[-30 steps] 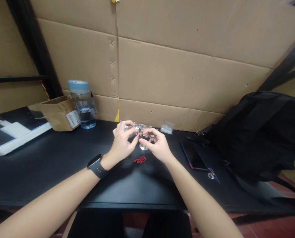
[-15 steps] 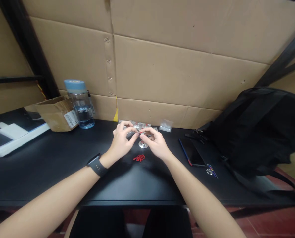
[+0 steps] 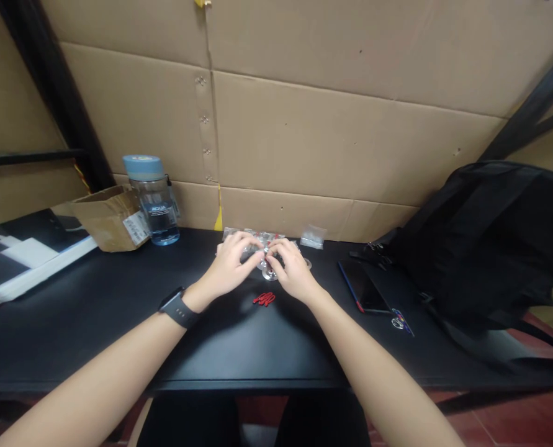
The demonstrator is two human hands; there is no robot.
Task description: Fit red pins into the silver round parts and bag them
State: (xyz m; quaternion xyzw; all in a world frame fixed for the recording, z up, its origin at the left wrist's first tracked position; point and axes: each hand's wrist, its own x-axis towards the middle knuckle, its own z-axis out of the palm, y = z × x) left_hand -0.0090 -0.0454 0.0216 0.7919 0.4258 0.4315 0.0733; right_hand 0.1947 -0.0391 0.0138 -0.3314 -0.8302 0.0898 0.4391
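Note:
Both hands meet over the back middle of the black table. My left hand [image 3: 232,259], with a dark watch [image 3: 178,307] on its wrist, has thumb and fingers curled to a pinch. Facing it, my right hand [image 3: 293,266] is pinched in the same way. Whatever sits between the fingertips is too small to make out. Just beneath the fingers lies a shiny round metal disc [image 3: 270,274], partly covered by them. Closer to me is a small bundle of red cord [image 3: 264,299]. Clear plastic packets [image 3: 257,236] with red bits lie behind the hands, largely hidden.
A clear packet [image 3: 313,237] lies by the cardboard wall. To the right are a phone [image 3: 364,287], a keyring [image 3: 398,323] and a black backpack [image 3: 485,242]. On the left stand a water bottle [image 3: 154,205], a cardboard box [image 3: 108,223] and a white power strip [image 3: 38,273].
My hands have lowered slightly toward the disc, their fingertips still close together. The thin red piece seen between the fingers earlier no longer shows. The view has shifted a little.

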